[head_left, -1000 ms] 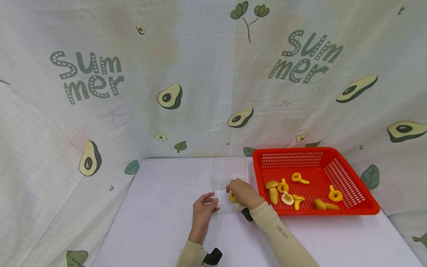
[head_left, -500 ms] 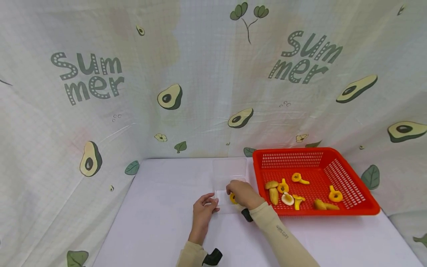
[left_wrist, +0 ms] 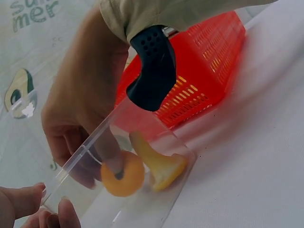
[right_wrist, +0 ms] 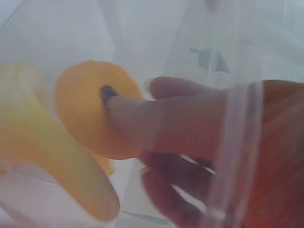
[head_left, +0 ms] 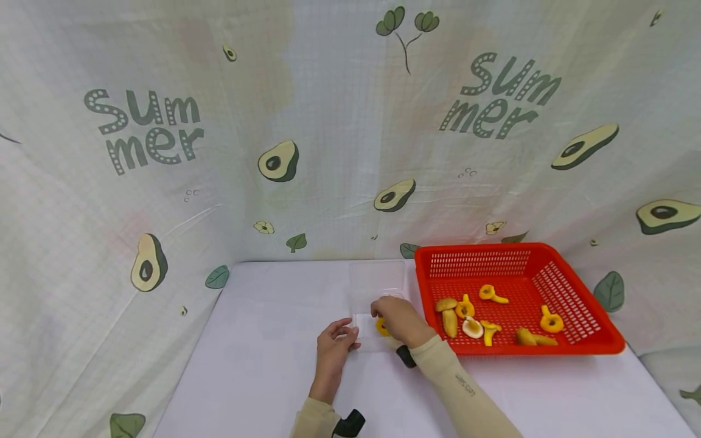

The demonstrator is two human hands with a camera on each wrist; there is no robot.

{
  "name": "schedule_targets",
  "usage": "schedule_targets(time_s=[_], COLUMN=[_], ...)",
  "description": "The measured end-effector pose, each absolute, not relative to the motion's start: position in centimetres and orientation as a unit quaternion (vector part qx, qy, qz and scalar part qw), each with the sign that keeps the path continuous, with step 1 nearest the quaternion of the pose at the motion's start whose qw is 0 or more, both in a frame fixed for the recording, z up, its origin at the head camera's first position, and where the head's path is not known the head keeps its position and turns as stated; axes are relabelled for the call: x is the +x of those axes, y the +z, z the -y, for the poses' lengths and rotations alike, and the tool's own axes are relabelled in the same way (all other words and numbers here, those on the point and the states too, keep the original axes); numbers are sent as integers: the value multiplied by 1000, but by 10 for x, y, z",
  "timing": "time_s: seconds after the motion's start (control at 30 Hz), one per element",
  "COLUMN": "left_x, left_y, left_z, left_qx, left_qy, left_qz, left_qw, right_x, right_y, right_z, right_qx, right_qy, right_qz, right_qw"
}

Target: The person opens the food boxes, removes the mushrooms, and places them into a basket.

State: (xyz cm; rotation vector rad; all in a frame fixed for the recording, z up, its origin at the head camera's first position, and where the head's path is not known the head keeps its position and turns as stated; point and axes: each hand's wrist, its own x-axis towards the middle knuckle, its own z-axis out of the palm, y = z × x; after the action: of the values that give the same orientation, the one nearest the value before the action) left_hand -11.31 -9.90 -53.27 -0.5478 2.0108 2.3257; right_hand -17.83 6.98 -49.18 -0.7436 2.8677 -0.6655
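Note:
A clear plastic box (head_left: pixel 368 338) with its lid (head_left: pixel 376 277) folded back lies on the table. My left hand (head_left: pixel 333 350) pinches the box's left edge between thumb and fingers. Inside the box, my right hand (head_left: pixel 398 317) holds a yellow toy mushroom (right_wrist: pixel 78 111), its thumb pressed to the dark centre of the cap. Beside that one lies another yellow mushroom (left_wrist: pixel 164 168), pale under its cap, seen through the box wall. From the head view, the right hand covers most of the box's contents.
A red perforated basket (head_left: pixel 482 261) stands right of the box, close to the right forearm. Several mushrooms lie in it, among them a brown-capped one (head_left: pixel 449 316) and a white-faced one (head_left: pixel 473 328). A patterned curtain (head_left: pixel 328 121) hangs behind the white table (head_left: pixel 263 347).
Both hands stay almost in place at the box. The whole head view has shifted slightly downward. The basket's mushrooms have not moved.

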Motion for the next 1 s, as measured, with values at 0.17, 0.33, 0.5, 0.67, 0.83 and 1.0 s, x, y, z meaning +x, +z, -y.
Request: schedule_targets(time_s=[0.17,0.33,0.5,0.67,0.83,1.0], left_x=[-112,-112,-113,-112,-113,-114], left_y=[-530,-529,-530,-530,-531,-533], left_z=[98,97,97,97,96,97], left_qx=[-172,-178,-183,-185,-184,-185], left_qy=[743,737,733,732,732,736], left_qz=[-646,-652,-655,-656,-656,-651], left_qw=[3,3,5,5,2,0], right_x=[-175,-169,-162,-159,-155,-149], right_y=[-482,-470,-460,-457,-453,-452], right_z=[-74,-83,-95,-105,-112,-119], right_qx=[-238,-233,-241,-261,-285,-304], right_qy=[-262,-315,-340,-324,-302,-283], right_qz=[-935,-920,-909,-907,-903,-896], right_qw=[29,-9,-32,-68,-110,-157])
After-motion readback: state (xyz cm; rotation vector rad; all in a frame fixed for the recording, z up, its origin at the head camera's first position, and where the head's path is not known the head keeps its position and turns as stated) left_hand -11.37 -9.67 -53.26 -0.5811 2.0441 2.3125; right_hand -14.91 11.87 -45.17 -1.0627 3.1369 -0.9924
